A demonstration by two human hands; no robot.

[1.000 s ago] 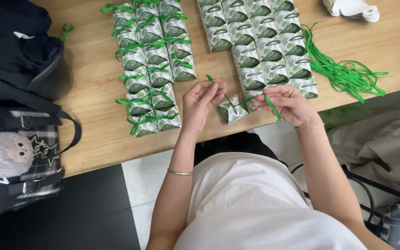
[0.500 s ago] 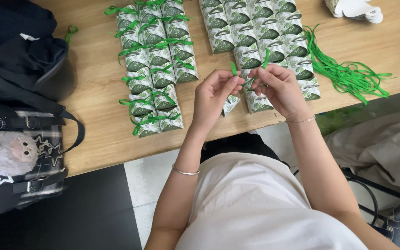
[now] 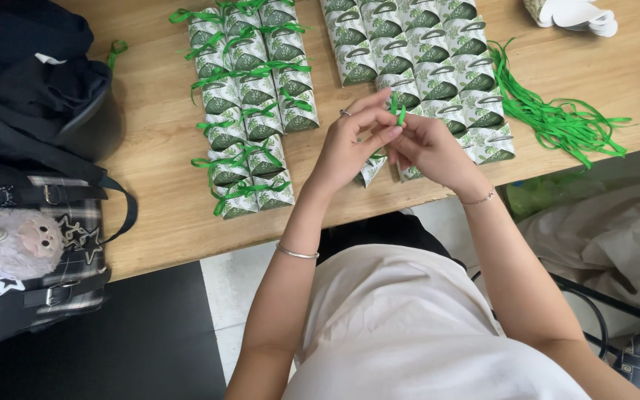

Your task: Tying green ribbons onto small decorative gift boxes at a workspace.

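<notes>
In the head view we pinch a green ribbon (image 3: 398, 111) between our left hand (image 3: 350, 148) and right hand (image 3: 431, 148), both closed on it just above a small green-and-white box (image 3: 371, 168) on the wooden table (image 3: 164, 200). Loose ribbons (image 3: 557, 118) lie right of the untied boxes (image 3: 424, 52).

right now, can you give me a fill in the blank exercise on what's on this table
1. Both hands pinch a thin ribbon coloured ____.
2. The loose pile of ribbon strips lies on the person's ____ side.
3. The small patterned paper gift boxes already tied with bows sit on the person's ____ side.
4. The left wrist wears a thin silver ____.

Missing words: green; right; left; bangle
</notes>
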